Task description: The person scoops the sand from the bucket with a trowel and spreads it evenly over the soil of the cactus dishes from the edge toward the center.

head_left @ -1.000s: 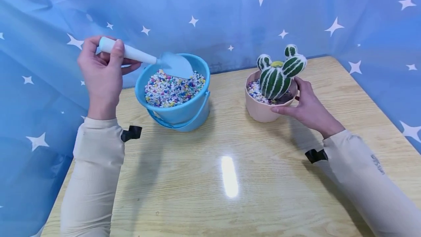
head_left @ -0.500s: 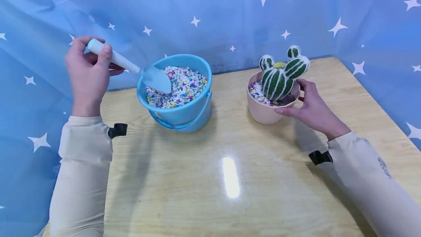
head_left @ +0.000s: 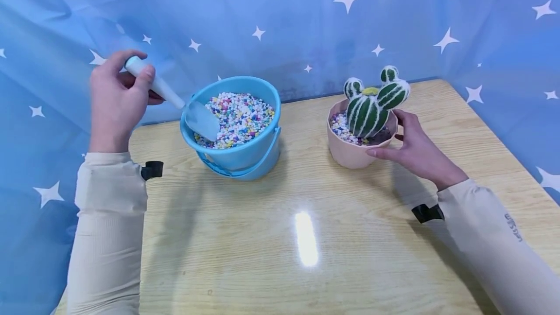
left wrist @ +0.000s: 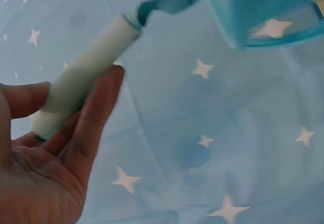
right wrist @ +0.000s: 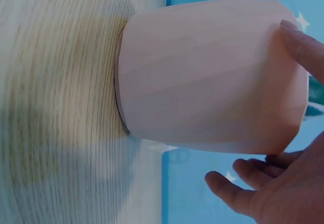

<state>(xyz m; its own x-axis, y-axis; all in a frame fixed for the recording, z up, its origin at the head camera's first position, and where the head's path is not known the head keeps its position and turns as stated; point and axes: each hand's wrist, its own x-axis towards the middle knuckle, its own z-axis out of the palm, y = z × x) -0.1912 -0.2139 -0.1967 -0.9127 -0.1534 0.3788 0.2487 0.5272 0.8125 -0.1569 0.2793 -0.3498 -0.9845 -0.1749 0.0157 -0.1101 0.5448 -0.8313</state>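
My left hand [head_left: 115,101] grips the white handle of a light blue toy trowel [head_left: 202,121], thumb and fingers around it. The trowel's blade tilts down inside the near left rim of a blue bucket [head_left: 258,159], over its multicoloured pebbles [head_left: 245,113]. To the right stands a pale pink flowerpot [head_left: 347,152] holding a white-striped green cactus [head_left: 366,116]. Pebbles cover the pot's left part, while dark soil shows at its right. My right hand [head_left: 420,152] holds the pot's right rim, thumb on the near outer wall and fingers behind.
Everything stands on a light wood table [head_left: 245,237], bucket and pot near its back edge. A blue curtain [head_left: 302,23] with white stars hangs behind and at both sides. The bucket's handle [head_left: 253,169] hangs down its near side.
The left hand has moved left, drawing the trowel blade from the bucket's back right to its near left side and lower. The right hand stays on the flowerpot.
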